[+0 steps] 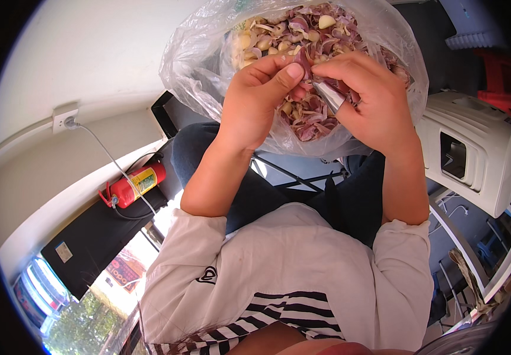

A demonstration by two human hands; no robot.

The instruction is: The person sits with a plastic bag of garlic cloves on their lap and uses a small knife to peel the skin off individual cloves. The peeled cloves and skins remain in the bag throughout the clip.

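Between the thumb and fingers of my left hand is a garlic clove in purple skin. My right hand meets it from the other side, its forefinger tip and thumb at the clove's edge. A metal thumb sheath covers that thumb and points at the clove. Both hands are over a large clear plastic bag, spread wide at its mouth. Inside it lie loose purple garlic skins and several pale peeled cloves, one near the far side. My right hand's lower fingers are partly hidden.
A red fire extinguisher lies at the left on a black surface, below a wall socket with a plugged-in cord. A beige plastic appliance housing stands close on the right, above a white metal frame.
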